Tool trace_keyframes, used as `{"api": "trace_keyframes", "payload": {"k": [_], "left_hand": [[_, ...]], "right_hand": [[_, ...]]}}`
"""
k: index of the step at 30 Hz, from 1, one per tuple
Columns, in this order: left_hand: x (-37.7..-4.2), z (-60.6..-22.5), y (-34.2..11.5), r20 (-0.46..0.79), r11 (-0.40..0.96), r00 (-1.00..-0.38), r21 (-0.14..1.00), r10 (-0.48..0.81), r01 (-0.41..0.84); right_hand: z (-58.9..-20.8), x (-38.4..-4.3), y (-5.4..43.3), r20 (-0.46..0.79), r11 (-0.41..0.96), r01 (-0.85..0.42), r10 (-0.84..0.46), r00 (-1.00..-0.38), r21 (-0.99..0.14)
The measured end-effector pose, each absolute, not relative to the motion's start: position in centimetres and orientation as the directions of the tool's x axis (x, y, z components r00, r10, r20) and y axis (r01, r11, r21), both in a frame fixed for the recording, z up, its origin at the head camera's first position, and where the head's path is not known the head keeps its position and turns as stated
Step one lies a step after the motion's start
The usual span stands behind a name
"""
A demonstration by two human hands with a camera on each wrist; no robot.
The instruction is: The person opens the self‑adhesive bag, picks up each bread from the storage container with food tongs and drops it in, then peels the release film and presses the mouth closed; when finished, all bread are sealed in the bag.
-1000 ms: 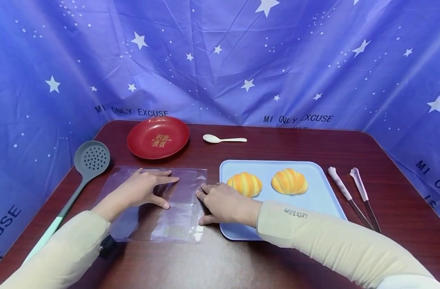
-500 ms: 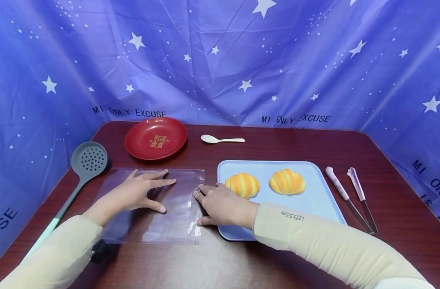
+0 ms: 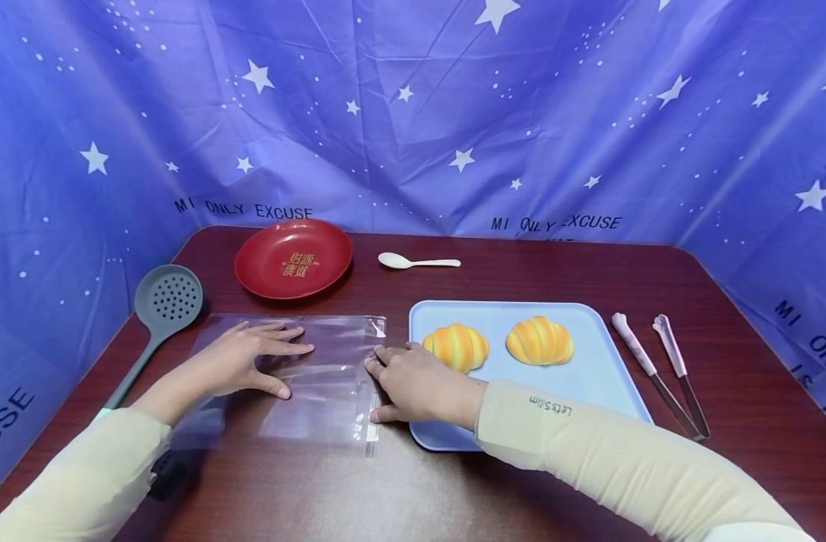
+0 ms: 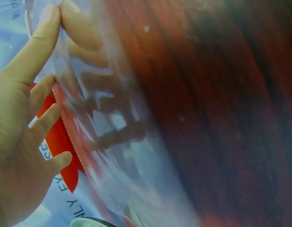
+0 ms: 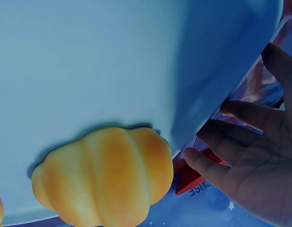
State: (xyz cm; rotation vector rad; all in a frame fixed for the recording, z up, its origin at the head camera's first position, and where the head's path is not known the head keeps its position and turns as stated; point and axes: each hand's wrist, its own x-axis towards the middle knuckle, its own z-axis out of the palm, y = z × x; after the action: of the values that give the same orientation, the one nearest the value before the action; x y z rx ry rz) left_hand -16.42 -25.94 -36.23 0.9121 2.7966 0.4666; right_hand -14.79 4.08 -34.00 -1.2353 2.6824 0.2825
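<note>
The clear bag (image 3: 321, 388) lies on the bench (image 3: 413, 497), left of the tray (image 3: 602, 365). The left hand (image 3: 246, 360) has its grip spread, the right hand (image 3: 422, 384) fingers apart at the bag's edge — neither clamped. Best press that edge evenly, smoothing lightly — dragging may wrinkle it.

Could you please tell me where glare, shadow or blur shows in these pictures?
Head view: pale glare on the table, bright glints on the clear plastic; left wrist view: the table looks blurred; right wrist view: bluish, with a dark shadow across part of the tray.
</note>
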Motion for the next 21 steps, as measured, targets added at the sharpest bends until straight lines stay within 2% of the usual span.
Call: {"api": "trace_keyframes", "payload": {"k": [21], "left_hand": [[-16.58, -36.57, -26.43, 0.028, 0.739, -0.823, 0.422, 0.568, 0.524]], "right_hand": [[-34.08, -14.82, 4.29, -0.212, 0.628, -0.772, -0.744, -0.633, 0.102]]}}
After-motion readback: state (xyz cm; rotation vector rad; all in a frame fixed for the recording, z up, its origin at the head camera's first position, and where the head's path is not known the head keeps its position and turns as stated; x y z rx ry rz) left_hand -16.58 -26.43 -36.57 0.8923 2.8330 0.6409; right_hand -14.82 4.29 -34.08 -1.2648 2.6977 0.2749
